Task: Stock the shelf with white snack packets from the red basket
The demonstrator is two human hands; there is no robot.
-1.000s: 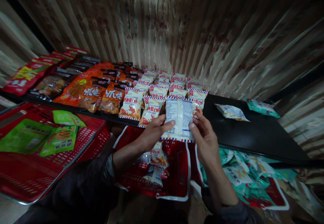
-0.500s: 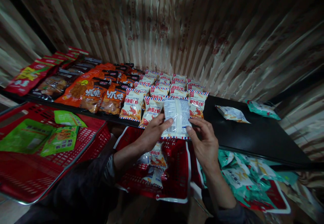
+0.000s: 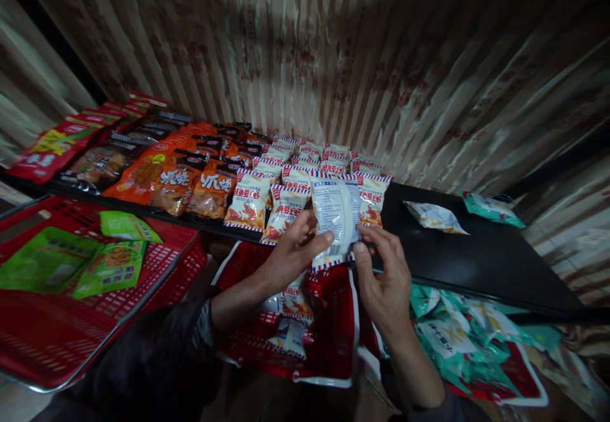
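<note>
A white snack bag (image 3: 339, 212) with red-and-blue striped ends hangs between my hands, its printed back toward me. My left hand (image 3: 298, 244) grips its left side, thumb across the lower front. On the lower right edge, the thumb and fingers of my right hand (image 3: 385, 266) pinch the bag. Just behind it, matching snack bags (image 3: 286, 209) stand in rows on the black shelf (image 3: 457, 263). Below my hands, a red basket (image 3: 333, 346) holds a few similar bags (image 3: 290, 336).
Orange bags (image 3: 174, 180), dark bags (image 3: 100, 161) and red bags (image 3: 52, 149) line the shelf's left. A white bag (image 3: 434, 217) and a teal bag (image 3: 493, 209) lie at right. Green pouches (image 3: 114, 266) lie in the left basket (image 3: 157, 288); several teal bags (image 3: 452, 339) fill the right one.
The held bag has shifted slightly right and tilted, its lower left corner dipping. My left thumb has slid a little farther across it. Both hands keep their hold.
</note>
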